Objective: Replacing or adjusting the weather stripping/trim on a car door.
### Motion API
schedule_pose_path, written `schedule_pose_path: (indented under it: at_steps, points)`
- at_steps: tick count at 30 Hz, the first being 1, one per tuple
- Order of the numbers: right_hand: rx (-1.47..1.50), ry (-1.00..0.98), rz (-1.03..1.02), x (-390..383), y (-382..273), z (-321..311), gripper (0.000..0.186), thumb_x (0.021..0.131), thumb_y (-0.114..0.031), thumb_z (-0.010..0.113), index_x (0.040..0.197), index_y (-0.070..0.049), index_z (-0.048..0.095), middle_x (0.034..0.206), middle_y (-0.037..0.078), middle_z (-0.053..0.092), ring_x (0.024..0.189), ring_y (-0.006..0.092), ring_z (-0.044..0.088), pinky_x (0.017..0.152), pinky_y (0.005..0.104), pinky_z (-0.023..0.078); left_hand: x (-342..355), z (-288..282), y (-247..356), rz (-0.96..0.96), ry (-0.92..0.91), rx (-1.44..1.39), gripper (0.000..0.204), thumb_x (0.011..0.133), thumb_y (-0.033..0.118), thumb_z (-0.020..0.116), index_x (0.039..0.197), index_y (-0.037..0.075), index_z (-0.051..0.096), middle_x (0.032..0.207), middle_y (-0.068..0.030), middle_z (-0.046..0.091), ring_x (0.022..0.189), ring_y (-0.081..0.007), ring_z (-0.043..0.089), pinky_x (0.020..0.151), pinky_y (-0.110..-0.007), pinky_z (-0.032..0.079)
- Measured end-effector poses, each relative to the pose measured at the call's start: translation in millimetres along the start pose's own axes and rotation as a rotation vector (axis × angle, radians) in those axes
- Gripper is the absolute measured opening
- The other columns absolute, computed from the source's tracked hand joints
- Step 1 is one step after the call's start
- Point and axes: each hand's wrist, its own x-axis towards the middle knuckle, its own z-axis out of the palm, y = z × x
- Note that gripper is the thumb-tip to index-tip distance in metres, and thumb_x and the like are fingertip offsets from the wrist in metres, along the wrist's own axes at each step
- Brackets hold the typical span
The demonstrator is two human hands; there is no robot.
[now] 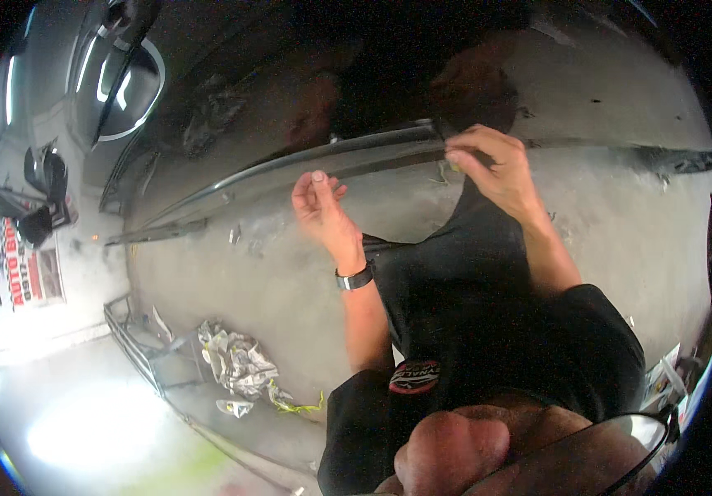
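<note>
A dark, glossy car body [273,99] fills the upper view, with a long shiny trim strip [257,169] along its lower part. My right hand [488,174] is at the right end of that strip, thumb and index finger pinched around a small yellow-green bit [455,165], which looks like tape and is mostly hidden. Slightly below the strip, my left hand [319,207] is turned up with fingers loosely curled and apart; nothing shows in it. A dark band [637,157] continues along the car to the right.
A side mirror [42,174] juts out at the left, near a wall banner [21,264]. Crumpled paper [236,360] and yellow-green scraps [298,405] lie on the grey floor [224,281] beside a metal frame [137,347]. More paper [662,372] shows at the lower right.
</note>
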Motion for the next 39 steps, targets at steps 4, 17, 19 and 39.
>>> schedule_pose_path:
  at_steps: [4,17,19,39]
  points:
    - [-0.068,0.061,0.004,-0.2,0.2,2.0,0.015,0.082,-0.007,0.07,0.093,0.003,0.068,0.086,0.012,0.068,0.076,0.0204,0.065,0.068,0.0295,0.05,5.9,-12.5,-4.3,0.106,0.067,0.037,0.031,0.09,0.021,0.066,0.114,0.006,0.053,0.102,-0.0039,0.058,0.09,-0.0114,0.057,0.078,-0.03,0.05]
    - [-0.13,0.1,0.171,-15.9,-2.2,14.7,0.015,0.088,-0.009,0.066,0.097,0.003,0.067,0.088,0.008,0.068,0.08,0.0127,0.063,0.073,0.025,0.05,47.8,-28.0,-4.4,0.48,-0.045,0.684,0.064,0.102,0.025,0.035,0.146,-0.009,0.003,0.153,-0.0292,-0.004,0.144,-0.0389,-0.001,0.117,-0.043,0.006]
    - [-0.075,0.143,0.19,-17.2,1.5,17.7,0.018,0.091,-0.011,0.063,0.099,0.004,0.067,0.088,0.007,0.068,0.081,0.0119,0.063,0.074,0.0246,0.05,29.4,-4.5,-14.1,0.511,-0.068,0.607,0.067,0.101,0.026,0.035,0.146,-0.009,-0.001,0.152,-0.0298,-0.009,0.143,-0.0396,-0.005,0.117,-0.043,0.004]
    - [-0.01,0.235,0.195,-4.5,-10.8,22.1,0.029,0.09,-0.014,0.066,0.114,0.002,0.06,0.096,0.008,0.067,0.085,0.0124,0.063,0.076,0.0249,0.051,32.9,-31.7,-7.2,0.394,0.08,0.097,0.064,0.081,0.021,0.076,0.131,0.0,0.044,0.133,-0.0142,0.046,0.118,-0.0244,0.047,0.099,-0.039,0.04]
